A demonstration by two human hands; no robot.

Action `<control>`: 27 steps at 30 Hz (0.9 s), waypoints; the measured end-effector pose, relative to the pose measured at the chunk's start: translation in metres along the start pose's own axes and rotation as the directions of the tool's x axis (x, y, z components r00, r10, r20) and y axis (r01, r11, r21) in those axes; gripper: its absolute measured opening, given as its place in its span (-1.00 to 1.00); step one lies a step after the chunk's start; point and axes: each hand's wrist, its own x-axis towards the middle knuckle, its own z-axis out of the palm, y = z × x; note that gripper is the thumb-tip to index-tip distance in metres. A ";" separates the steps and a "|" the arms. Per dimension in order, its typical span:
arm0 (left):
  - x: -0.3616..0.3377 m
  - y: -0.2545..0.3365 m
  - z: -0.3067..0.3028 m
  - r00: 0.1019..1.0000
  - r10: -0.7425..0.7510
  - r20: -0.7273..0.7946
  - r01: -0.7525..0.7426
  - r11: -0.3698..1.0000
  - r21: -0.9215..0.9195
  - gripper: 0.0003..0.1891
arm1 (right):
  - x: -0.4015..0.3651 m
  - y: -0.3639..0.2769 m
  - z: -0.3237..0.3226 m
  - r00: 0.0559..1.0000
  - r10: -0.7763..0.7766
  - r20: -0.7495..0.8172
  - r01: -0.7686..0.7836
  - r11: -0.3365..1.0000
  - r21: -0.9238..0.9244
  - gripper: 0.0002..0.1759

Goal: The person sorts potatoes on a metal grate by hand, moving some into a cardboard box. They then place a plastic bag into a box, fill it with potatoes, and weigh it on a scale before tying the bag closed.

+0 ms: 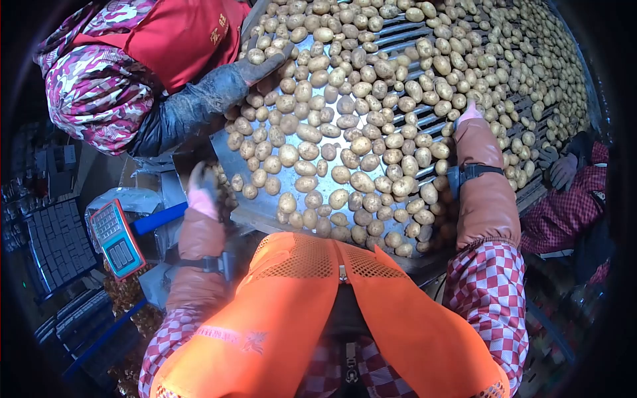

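Observation:
Many potatoes [306, 150] cover a metal sorting table [268, 203] in front of me, most in one loose layer. My left hand [203, 186] is past the table's left edge, beside several potatoes lower down there, and its fingers are smeared by motion. My right hand [472, 111] reaches far forward into the potatoes on the right, over the slatted part [405, 36] of the table. Its fingers are mostly hidden, so I cannot tell whether it holds a potato.
At the left, a co-worker's gloved hand [264, 65] rests among the potatoes. Another person's gloved hands [564, 170] are at the right edge. A scale display with keypad [118, 237] stands on a blue post [159, 217] at my left, near clear plastic wrapping [126, 199].

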 end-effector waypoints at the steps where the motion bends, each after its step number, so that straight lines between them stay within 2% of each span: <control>1: -0.017 0.021 0.034 0.995 0.078 0.062 -0.084 0.991 0.102 -0.61 | -0.002 -0.002 0.000 1.000 0.011 0.014 -0.012 1.000 0.019 -0.10; 2: -0.014 0.017 0.061 0.977 0.169 0.128 -0.204 0.914 0.352 -0.66 | -0.003 -0.003 0.000 0.999 0.020 0.029 -0.021 0.999 0.036 -0.10; 3: 0.001 0.005 0.087 0.789 0.533 0.306 -0.607 0.594 0.529 -0.69 | -0.002 -0.003 0.001 0.999 0.026 0.042 -0.029 0.998 0.053 -0.11; 4: 0.000 0.018 0.121 0.704 0.583 0.406 -0.705 0.504 0.500 -0.71 | 0.002 -0.002 0.001 0.998 0.038 0.055 -0.042 0.996 0.073 -0.11; 5: -0.006 0.051 0.154 0.668 0.494 0.556 -0.743 0.397 0.540 -0.67 | 0.006 0.001 0.004 0.996 0.055 0.072 -0.062 0.994 0.094 -0.11; 6: 0.000 0.057 0.180 0.576 0.561 0.595 -0.808 0.277 0.520 -0.56 | 0.009 0.004 0.005 0.995 0.062 0.080 -0.071 0.992 0.107 -0.12; 7: 0.004 0.070 0.202 0.621 0.501 0.603 -0.752 0.164 0.638 -0.47 | 0.008 0.005 0.006 0.994 0.070 0.088 -0.080 0.989 0.120 -0.12; 9: 0.022 0.081 0.234 0.760 0.269 0.591 -0.626 0.058 0.778 -0.41 | -0.009 0.000 -0.003 0.999 0.022 0.048 -0.027 0.996 0.089 -0.16; 11: 0.024 0.070 0.253 0.749 0.292 0.594 -0.608 -0.054 0.792 -0.58 | -0.005 0.009 0.004 0.996 -0.021 0.090 0.013 0.995 0.095 -0.16; 12: 0.026 0.063 0.257 0.743 0.298 0.599 -0.613 -0.057 0.788 -0.58 | -0.035 -0.009 -0.014 0.996 0.027 0.084 -0.039 0.989 0.143 -0.17; 15: 0.030 0.049 0.264 0.741 0.216 0.636 -0.644 -0.038 0.764 -0.50 | -0.038 -0.012 -0.015 0.997 0.050 0.066 -0.059 0.988 0.143 -0.23; 17: 0.032 0.042 0.268 0.711 0.298 0.637 -0.659 -0.033 0.751 -0.63 | -0.048 -0.014 -0.019 0.999 0.052 0.003 -0.052 0.988 0.149 -0.30; 18: 0.040 0.039 0.273 0.710 0.273 0.649 -0.660 -0.067 0.749 -0.63 | -0.035 -0.002 -0.006 1.000 0.026 -0.009 -0.022 0.963 0.268 -0.32; 19: 0.043 0.039 0.277 0.706 0.272 0.654 -0.665 -0.064 0.744 -0.63 | -0.030 0.003 -0.005 0.999 0.032 -0.010 -0.028 0.964 0.264 -0.32; 21: 0.044 0.037 0.284 0.767 0.168 0.619 -0.617 -0.073 0.784 -0.62 | -0.023 0.020 0.000 0.999 0.011 0.044 -0.027 0.926 0.377 -0.31; 22: 0.045 0.038 0.288 0.786 0.074 0.614 -0.610 -0.067 0.789 -0.58 | 0.000 0.052 0.035 0.999 -0.048 0.007 0.038 0.861 0.507 -0.32; 23: 0.043 0.041 0.291 0.781 0.071 0.621 -0.618 -0.057 0.784 -0.58 | -0.021 0.048 0.023 1.000 -0.012 0.018 -0.007 0.609 0.793 -0.39; 24: 0.037 0.045 0.291 0.799 0.039 0.600 -0.600 -0.025 0.800 -0.56 | -0.043 0.044 0.012 0.999 0.025 0.030 -0.035 0.265 0.963 -0.44; 26: 0.036 0.051 0.288 0.814 -0.021 0.580 -0.579 0.048 0.814 -0.46 | -0.107 0.018 -0.048 0.980 0.043 0.196 -0.195 -0.025 0.981 -0.49; 27: 0.041 0.055 0.284 0.816 -0.014 0.578 -0.577 0.049 0.815 -0.46 | -0.130 0.012 -0.055 0.980 0.036 0.197 -0.183 -0.242 0.953 -0.52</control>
